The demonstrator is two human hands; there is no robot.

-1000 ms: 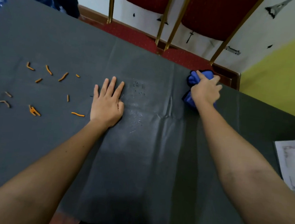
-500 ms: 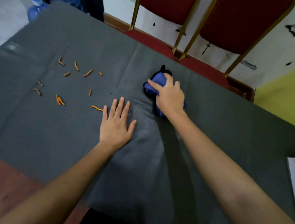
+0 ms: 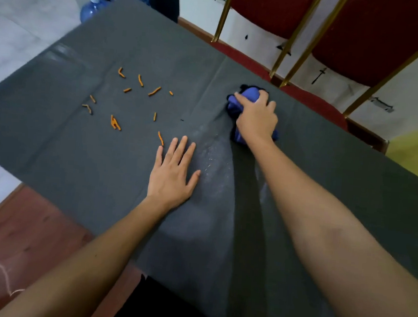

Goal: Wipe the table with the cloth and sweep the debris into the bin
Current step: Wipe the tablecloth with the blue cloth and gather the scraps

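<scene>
Little has shifted in half a second: right hand (image 3: pixel 256 117) still grips the bunched blue cloth (image 3: pixel 248 96) on the grey table (image 3: pixel 77 163), left hand (image 3: pixel 173 173) still spread flat beside about twelve orange scraps (image 3: pixel 115 123), near two red chairs (image 3: pixel 382 37).

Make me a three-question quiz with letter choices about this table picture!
1. Where are the small orange debris pieces?
A. under the cloth
B. on the grey table cover, on the left hand's side
C. on the floor

2. What colour is the crumpled cloth?
A. blue
B. white
C. green

3. How is the left hand?
A. fisted
B. holding a bin
C. flat, fingers spread

Answers: 1 B, they lie scattered on the cover; 2 A, blue shows under the right hand; 3 C, its palm rests on the cover.
</scene>
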